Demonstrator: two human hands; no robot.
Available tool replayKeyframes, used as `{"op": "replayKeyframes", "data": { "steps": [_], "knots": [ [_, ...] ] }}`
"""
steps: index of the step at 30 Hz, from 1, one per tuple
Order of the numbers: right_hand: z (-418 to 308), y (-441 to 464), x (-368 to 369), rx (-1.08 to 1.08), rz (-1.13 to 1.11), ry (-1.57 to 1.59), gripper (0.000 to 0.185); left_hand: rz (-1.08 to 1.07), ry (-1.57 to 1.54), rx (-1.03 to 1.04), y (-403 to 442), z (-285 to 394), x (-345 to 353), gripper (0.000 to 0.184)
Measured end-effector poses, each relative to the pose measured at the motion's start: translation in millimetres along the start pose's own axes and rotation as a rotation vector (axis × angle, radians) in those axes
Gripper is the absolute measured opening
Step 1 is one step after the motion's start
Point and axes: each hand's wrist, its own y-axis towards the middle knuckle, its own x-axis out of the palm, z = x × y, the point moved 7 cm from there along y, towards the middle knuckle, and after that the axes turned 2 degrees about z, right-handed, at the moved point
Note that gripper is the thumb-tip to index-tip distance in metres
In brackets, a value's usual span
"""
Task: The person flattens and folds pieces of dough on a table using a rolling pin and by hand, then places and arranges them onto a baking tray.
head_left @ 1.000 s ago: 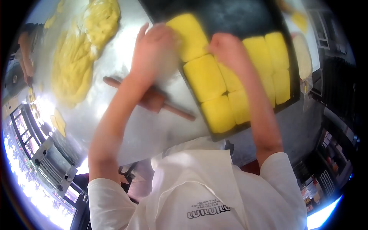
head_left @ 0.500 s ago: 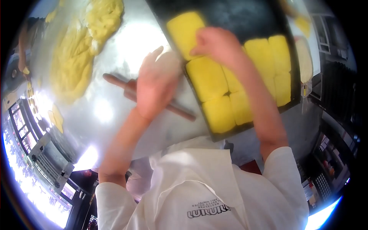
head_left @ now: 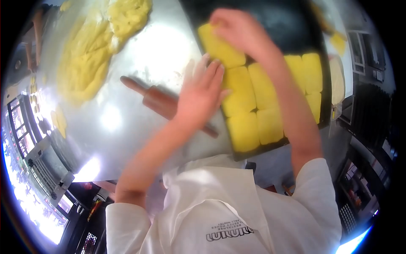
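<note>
Several flat yellow dough pieces [head_left: 239, 91] lie side by side in a black tray [head_left: 275, 21]. My right hand [head_left: 241, 31], its fingers bent together, is at the top edge of the uppermost left dough piece [head_left: 220, 48]; whether it pinches the dough is too blurred to tell. My left hand [head_left: 201, 91] has its fingers spread, at the tray's left edge beside the dough, and holds nothing. Under my left hand and wrist, a wooden rolling pin [head_left: 158, 101] lies partly hidden on the metal table [head_left: 139, 144].
A large yellow dough mass [head_left: 86, 63] lies on the table at the upper left. A pale oblong item [head_left: 337, 80] is right of the tray. Another person's arm [head_left: 37, 34] shows at the far left edge, near small dough pieces [head_left: 34, 91].
My right hand has moved up and across to the top of the uppermost left dough piece. My left hand left that piece's side, dropped over the rolling pin, then shifted right to the tray edge.
</note>
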Motion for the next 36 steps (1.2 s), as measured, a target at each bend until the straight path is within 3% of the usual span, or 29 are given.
{"op": "replayKeyframes", "data": {
  "steps": [2, 5, 11, 14, 20, 23, 29, 32, 35, 36],
  "knots": [
    [-17.7, 18.6, 1.9, -0.248, 0.040, -0.215, 0.018, -0.002, 0.051, -0.036, 4.3, 1.7, 6.6, 0.059],
    [-34.2, 32.2, 9.2, -0.313, -0.083, -0.182, 0.015, -0.001, 0.127, -0.091, 11.2, 0.1, 14.8, 0.065],
    [-35.6, 44.5, 15.4, -0.236, -0.259, -0.136, 0.012, -0.013, 0.230, -0.164, 22.4, 1.1, 28.5, 0.076],
    [-43.6, 41.8, 11.3, -0.226, -0.222, -0.192, 0.011, -0.028, 0.254, -0.158, 22.0, 0.9, 28.6, 0.076],
    [-17.2, 40.1, 15.7, -0.195, 0.029, 0.071, 0.009, -0.038, 0.227, -0.158, 22.8, 2.4, 27.2, 0.073],
    [-20.9, 38.5, 11.1, -0.218, 0.000, 0.060, 0.011, -0.044, 0.192, -0.170, 27.3, 2.5, 22.0, 0.071],
    [19.2, 37.3, 0.2, 0.015, 0.088, 0.355, 0.010, 0.068, 0.229, -0.156, 42.9, -10.4, 12.8, 0.068],
    [37.7, 25.0, -14.4, 0.065, 0.230, 0.331, 0.011, 0.102, 0.281, -0.110, 58.1, -22.3, 13.6, 0.067],
    [52.5, 8.0, -24.5, -0.018, 0.271, 0.068, 0.022, 0.102, 0.325, -0.075, 65.4, -28.5, 16.9, 0.068],
    [55.5, 1.8, -25.6, 0.032, 0.282, 0.138, 0.021, 0.093, 0.343, -0.069, 65.8, -28.1, 16.0, 0.068]
  ]
}}
